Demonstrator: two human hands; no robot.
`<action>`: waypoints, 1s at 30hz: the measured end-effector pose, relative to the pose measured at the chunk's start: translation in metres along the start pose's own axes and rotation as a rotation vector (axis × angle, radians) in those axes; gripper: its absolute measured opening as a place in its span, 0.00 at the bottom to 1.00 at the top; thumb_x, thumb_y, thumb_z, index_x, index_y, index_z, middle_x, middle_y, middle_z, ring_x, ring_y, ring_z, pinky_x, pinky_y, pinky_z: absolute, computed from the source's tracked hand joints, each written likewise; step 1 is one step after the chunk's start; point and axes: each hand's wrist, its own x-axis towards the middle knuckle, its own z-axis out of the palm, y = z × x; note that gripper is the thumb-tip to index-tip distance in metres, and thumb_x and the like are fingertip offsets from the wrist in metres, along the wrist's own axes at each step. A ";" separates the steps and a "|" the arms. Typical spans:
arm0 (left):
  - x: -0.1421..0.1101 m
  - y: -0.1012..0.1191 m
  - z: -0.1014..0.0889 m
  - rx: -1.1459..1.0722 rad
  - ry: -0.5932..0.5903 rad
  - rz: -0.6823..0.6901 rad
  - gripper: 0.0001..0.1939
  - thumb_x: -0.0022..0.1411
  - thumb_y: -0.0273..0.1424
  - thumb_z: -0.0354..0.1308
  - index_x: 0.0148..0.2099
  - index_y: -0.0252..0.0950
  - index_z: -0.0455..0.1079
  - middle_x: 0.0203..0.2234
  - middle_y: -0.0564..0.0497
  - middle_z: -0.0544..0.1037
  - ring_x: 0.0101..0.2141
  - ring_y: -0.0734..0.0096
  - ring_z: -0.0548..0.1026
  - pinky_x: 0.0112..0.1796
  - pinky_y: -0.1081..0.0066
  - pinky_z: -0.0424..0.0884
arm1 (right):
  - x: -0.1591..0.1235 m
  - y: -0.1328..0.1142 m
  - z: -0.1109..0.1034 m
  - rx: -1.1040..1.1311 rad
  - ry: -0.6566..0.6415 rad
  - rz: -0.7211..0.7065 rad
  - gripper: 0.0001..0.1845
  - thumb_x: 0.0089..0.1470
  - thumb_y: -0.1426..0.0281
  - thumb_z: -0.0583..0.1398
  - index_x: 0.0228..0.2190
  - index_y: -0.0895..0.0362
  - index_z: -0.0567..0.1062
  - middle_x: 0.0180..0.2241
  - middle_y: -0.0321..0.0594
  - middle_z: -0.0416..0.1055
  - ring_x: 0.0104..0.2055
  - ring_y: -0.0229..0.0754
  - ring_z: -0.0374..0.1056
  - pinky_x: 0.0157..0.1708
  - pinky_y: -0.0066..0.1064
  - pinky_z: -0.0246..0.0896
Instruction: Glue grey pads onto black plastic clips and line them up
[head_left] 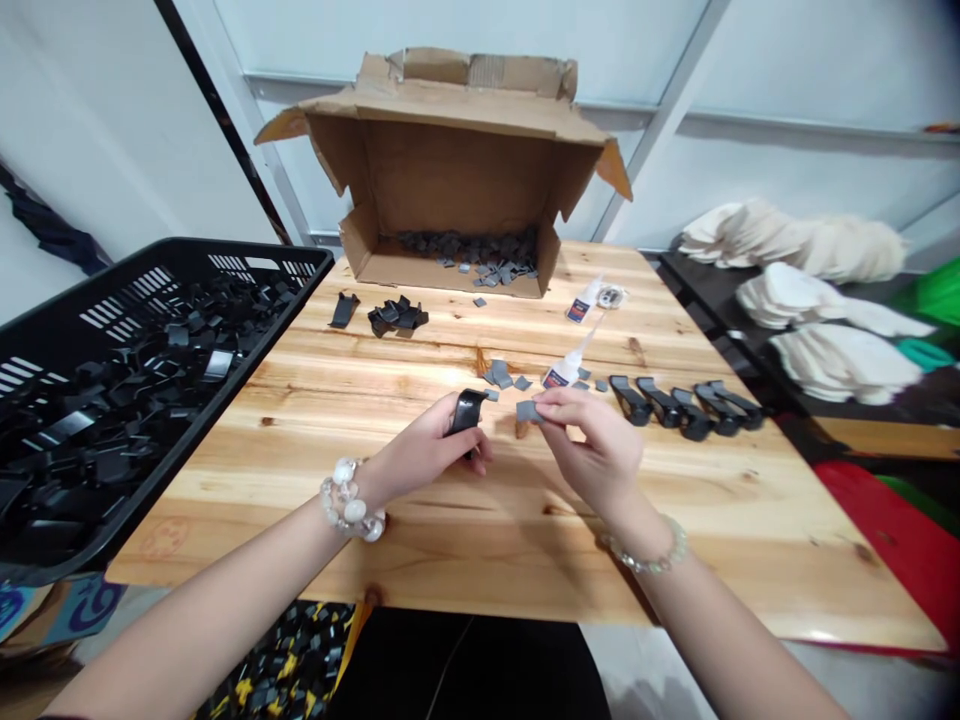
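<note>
Stacks of cream padded shapes lie on a dark table — a red panel just below.

On the wooden table, five black clips are lying in a row, two glue bottles are lying near them, one cardboard box is standing at the far edge, and one left hand and one right hand are working above it.

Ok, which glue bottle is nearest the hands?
The white glue bottle lying just beyond the right hand; the other glue bottle lies farther back, toward the cardboard box.
</note>
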 end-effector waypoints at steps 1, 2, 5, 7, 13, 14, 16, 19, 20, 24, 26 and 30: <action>-0.001 0.001 0.001 -0.048 -0.010 -0.008 0.09 0.62 0.34 0.55 0.40 0.36 0.59 0.27 0.53 0.74 0.26 0.73 0.74 0.32 0.68 0.72 | 0.000 -0.001 0.000 -0.007 0.011 -0.024 0.10 0.51 0.79 0.61 0.29 0.50 0.73 0.31 0.40 0.79 0.33 0.42 0.76 0.34 0.35 0.73; -0.002 0.001 0.002 -0.100 -0.024 -0.026 0.10 0.62 0.35 0.56 0.40 0.35 0.60 0.28 0.53 0.74 0.26 0.74 0.74 0.31 0.69 0.72 | 0.000 -0.002 -0.001 -0.012 0.014 -0.041 0.11 0.51 0.80 0.61 0.29 0.51 0.72 0.31 0.40 0.79 0.32 0.42 0.76 0.33 0.34 0.73; -0.005 0.005 0.006 -0.274 -0.073 -0.114 0.14 0.60 0.35 0.59 0.45 0.34 0.61 0.28 0.53 0.72 0.26 0.75 0.71 0.26 0.71 0.72 | -0.001 -0.004 -0.002 -0.005 -0.014 -0.037 0.11 0.51 0.80 0.61 0.29 0.51 0.71 0.32 0.40 0.79 0.33 0.42 0.76 0.33 0.34 0.74; -0.007 0.008 0.007 -0.349 -0.091 -0.159 0.16 0.59 0.35 0.60 0.46 0.34 0.62 0.28 0.53 0.71 0.26 0.75 0.70 0.24 0.73 0.71 | -0.003 -0.003 -0.001 0.039 -0.031 -0.025 0.10 0.51 0.80 0.61 0.29 0.52 0.71 0.33 0.40 0.79 0.34 0.41 0.76 0.32 0.32 0.74; -0.007 0.011 0.007 -0.367 -0.112 -0.185 0.13 0.58 0.32 0.61 0.43 0.33 0.64 0.28 0.52 0.71 0.26 0.77 0.69 0.22 0.77 0.69 | -0.008 -0.004 0.011 0.360 -0.201 0.368 0.09 0.53 0.76 0.62 0.37 0.53 0.74 0.33 0.39 0.77 0.32 0.38 0.75 0.29 0.28 0.72; -0.007 0.011 0.006 -0.366 -0.113 -0.182 0.12 0.58 0.32 0.60 0.42 0.33 0.64 0.28 0.52 0.71 0.25 0.77 0.69 0.22 0.77 0.69 | -0.008 -0.005 0.013 0.423 -0.219 0.458 0.08 0.53 0.74 0.62 0.37 0.53 0.74 0.33 0.39 0.77 0.30 0.37 0.74 0.28 0.28 0.71; -0.006 0.010 0.005 -0.378 -0.110 -0.177 0.10 0.59 0.31 0.60 0.41 0.32 0.65 0.28 0.53 0.70 0.25 0.78 0.68 0.22 0.78 0.68 | -0.009 -0.007 0.017 0.568 -0.228 0.602 0.05 0.52 0.73 0.62 0.34 0.54 0.74 0.31 0.38 0.76 0.28 0.37 0.74 0.27 0.28 0.71; -0.005 0.009 0.004 -0.402 -0.107 -0.170 0.09 0.59 0.31 0.60 0.39 0.32 0.66 0.27 0.53 0.70 0.25 0.78 0.69 0.23 0.78 0.68 | -0.011 -0.008 0.019 0.721 -0.207 0.707 0.03 0.52 0.74 0.62 0.30 0.54 0.72 0.30 0.37 0.76 0.29 0.37 0.74 0.26 0.28 0.70; -0.005 0.009 0.003 -0.405 -0.106 -0.167 0.09 0.59 0.32 0.60 0.39 0.32 0.67 0.27 0.53 0.70 0.25 0.79 0.69 0.23 0.78 0.68 | -0.011 -0.008 0.019 0.718 -0.196 0.685 0.04 0.52 0.75 0.62 0.30 0.54 0.72 0.32 0.38 0.76 0.31 0.38 0.74 0.27 0.28 0.69; -0.004 0.006 0.002 -0.405 -0.106 -0.159 0.11 0.59 0.34 0.62 0.37 0.31 0.68 0.25 0.53 0.71 0.23 0.78 0.69 0.24 0.76 0.69 | -0.010 -0.008 0.015 0.526 -0.141 0.458 0.07 0.50 0.78 0.63 0.28 0.54 0.74 0.33 0.38 0.74 0.36 0.37 0.71 0.30 0.28 0.66; -0.004 0.004 0.001 -0.401 -0.113 -0.162 0.13 0.59 0.36 0.62 0.36 0.30 0.69 0.24 0.52 0.72 0.22 0.78 0.70 0.24 0.75 0.70 | -0.009 -0.007 0.014 0.474 -0.149 0.430 0.07 0.51 0.77 0.63 0.29 0.53 0.76 0.29 0.36 0.74 0.33 0.36 0.70 0.29 0.27 0.65; -0.003 0.002 0.000 -0.403 -0.125 -0.179 0.16 0.59 0.39 0.61 0.40 0.29 0.71 0.23 0.51 0.74 0.23 0.75 0.73 0.26 0.74 0.69 | -0.007 -0.004 0.016 0.484 -0.124 0.581 0.03 0.50 0.73 0.65 0.30 0.53 0.77 0.29 0.38 0.76 0.31 0.37 0.71 0.28 0.28 0.65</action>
